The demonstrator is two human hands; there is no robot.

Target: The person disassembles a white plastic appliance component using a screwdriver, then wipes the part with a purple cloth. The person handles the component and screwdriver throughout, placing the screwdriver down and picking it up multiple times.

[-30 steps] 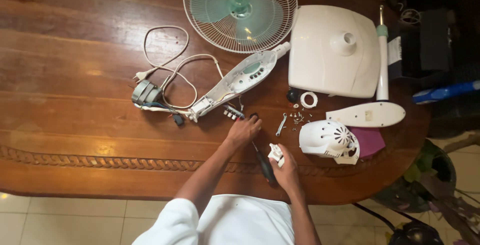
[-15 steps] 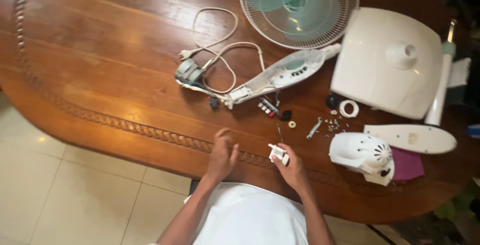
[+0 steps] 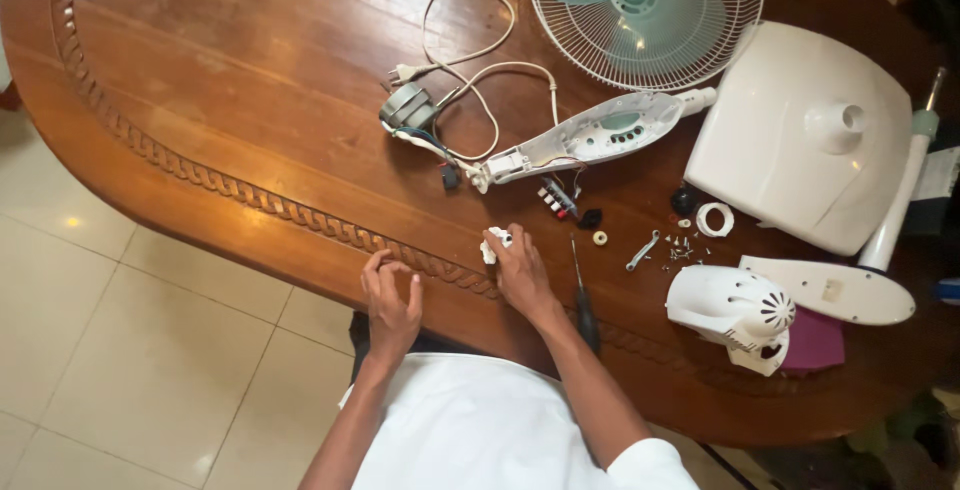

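Across the wooden bench [image 3: 250,100], the right hand [image 3: 522,272] pinched a small white plastic part [image 3: 495,243], seemingly light, stiff, best held by its edges, near the screwdriver [image 3: 583,300], while the left hand [image 3: 391,300] rested empty, fingers loosely curled.

One camera sits on the person's head and looks almost straight down. It stands fairly far above the table [image 3: 200,100], taking in both hands, the fan parts spread across it, and tiled floor [image 3: 120,350] at left.
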